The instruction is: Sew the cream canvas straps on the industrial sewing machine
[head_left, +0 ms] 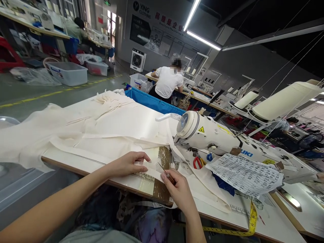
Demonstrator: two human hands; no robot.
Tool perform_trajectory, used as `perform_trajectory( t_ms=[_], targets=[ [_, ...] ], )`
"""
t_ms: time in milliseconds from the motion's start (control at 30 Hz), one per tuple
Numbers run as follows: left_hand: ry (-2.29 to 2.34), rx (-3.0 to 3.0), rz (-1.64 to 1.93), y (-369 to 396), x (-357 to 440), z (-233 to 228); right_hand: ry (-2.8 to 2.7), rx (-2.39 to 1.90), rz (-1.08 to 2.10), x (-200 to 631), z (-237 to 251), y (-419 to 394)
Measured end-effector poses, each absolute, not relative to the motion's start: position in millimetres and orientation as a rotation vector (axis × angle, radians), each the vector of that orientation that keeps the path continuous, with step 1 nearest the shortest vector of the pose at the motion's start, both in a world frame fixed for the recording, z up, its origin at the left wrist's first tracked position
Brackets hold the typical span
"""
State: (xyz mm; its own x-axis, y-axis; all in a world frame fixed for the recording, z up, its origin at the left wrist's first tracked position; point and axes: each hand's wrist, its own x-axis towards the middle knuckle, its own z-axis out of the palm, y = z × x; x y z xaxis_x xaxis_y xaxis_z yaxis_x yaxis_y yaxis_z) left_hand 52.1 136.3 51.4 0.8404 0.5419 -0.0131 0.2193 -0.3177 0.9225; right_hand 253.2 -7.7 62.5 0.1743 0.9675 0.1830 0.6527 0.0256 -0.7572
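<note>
Both hands at the counter (76, 161) near edge. Left hand (128, 164) flat, pinning the cream fabric (113, 125) so it won't shift; right hand (178, 189) closed on a thin pointed tool (164, 170), tip on the fabric strip beside the sewing machine (215, 136).

Cloth (101, 125) lies on the table (76, 161), left of the sewing machine (215, 135).

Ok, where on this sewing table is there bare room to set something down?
Bare table shows past the right hand, between the printed sheet and the yellow tape measure. Elsewhere is crowded: cream fabric covers the left, the left hand presses it by the ruler, and red scissors sit under the sewing machine.
</note>
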Motion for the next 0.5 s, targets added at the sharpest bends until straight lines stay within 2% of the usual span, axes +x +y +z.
perform_trajectory(
  t_ms=[500],
  targets=[
    [0.492,1.927,0.329,144,48,51,-1.570,-1.719,0.447,253,42,-5]
  ],
)
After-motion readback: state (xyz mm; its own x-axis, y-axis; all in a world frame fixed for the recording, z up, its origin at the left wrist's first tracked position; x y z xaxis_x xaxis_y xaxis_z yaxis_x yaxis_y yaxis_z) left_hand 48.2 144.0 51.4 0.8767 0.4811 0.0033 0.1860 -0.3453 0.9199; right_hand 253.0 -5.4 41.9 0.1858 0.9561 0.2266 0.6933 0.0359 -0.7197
